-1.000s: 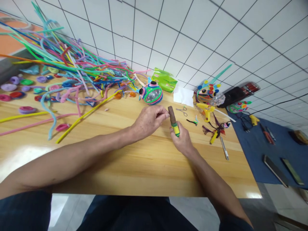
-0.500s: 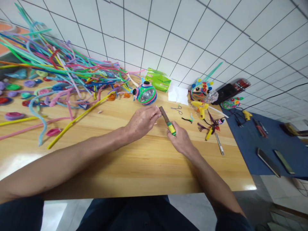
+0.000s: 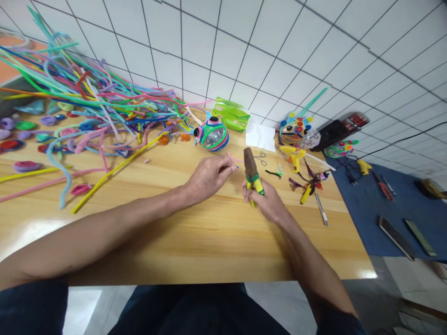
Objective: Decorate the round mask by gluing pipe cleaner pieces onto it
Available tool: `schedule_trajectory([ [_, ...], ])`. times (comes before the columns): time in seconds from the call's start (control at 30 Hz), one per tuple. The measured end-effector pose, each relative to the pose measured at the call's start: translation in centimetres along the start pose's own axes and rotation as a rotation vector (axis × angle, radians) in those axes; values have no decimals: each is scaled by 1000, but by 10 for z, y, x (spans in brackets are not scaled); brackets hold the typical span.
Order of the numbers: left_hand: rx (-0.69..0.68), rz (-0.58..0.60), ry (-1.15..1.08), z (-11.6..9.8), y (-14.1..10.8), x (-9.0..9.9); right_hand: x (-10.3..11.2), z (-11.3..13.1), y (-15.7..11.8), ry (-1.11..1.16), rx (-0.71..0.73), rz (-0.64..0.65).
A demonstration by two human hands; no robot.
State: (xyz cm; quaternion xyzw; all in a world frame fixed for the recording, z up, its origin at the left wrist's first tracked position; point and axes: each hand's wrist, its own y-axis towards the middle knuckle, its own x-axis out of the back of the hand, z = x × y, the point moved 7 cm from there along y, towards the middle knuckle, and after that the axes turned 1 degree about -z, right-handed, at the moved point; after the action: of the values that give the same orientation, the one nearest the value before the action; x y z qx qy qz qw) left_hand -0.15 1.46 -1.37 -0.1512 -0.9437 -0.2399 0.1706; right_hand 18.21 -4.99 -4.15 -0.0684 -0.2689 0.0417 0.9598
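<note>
My left hand [image 3: 208,179] is closed in a pinch above the middle of the table. A tiny bluish tip shows at its fingertips, but most of what it pinches is hidden. Just beyond those fingers is a thin pink strand [image 3: 233,158]. To the right, my right hand [image 3: 264,199] grips brown-jawed pliers [image 3: 250,164] by their green and yellow handles, jaws pointing away from me. The pliers are apart from my left hand. Scissors [image 3: 261,160] lie behind the pliers. A fish-like figure wrapped in coloured pipe cleaners [image 3: 213,135] sits beyond my left hand.
Many pipe cleaners [image 3: 104,100] are heaped at the left. Against the wall stand a green packet [image 3: 230,115], white paper [image 3: 260,136] and another decorated figure [image 3: 294,129]. A yellow glue gun [image 3: 294,157], a pen [image 3: 321,210] and a blue-covered surface [image 3: 366,204] are at the right.
The pliers have moved right, away from my left fingers, and turned so their broad side and both handles show. My left hand stays almost in place, still pinched.
</note>
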Motion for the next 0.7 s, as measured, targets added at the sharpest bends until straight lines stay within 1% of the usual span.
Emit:
schedule_trajectory([
  [0.07,22,18,-116,0,-2,-4,11,0,4,-26,7,-35],
  [0.13,67,25,-231,3,-1,-7,31,1,8,-178,45,-83],
  [0.2,118,15,-306,10,1,-8,53,-1,10,-356,60,-75],
  [0.27,187,-6,-358,19,3,-9,70,-10,11,-455,11,18],
  [0.33,280,-8,-425,30,4,-11,81,-21,9,-468,-46,132],
  [0.43,428,16,-578,42,1,-18,89,-37,6,-406,-122,260],
  [0.5,505,18,-670,47,-1,-22,94,-44,6,-399,-133,293],
  [0.57,560,15,-731,50,-4,-25,102,-49,7,-449,-93,267],
  [0.63,592,16,-771,51,-5,-26,113,-53,9,-523,-52,209],
  [0.7,612,29,-794,50,-5,-28,124,-53,11,-567,-25,60],
])
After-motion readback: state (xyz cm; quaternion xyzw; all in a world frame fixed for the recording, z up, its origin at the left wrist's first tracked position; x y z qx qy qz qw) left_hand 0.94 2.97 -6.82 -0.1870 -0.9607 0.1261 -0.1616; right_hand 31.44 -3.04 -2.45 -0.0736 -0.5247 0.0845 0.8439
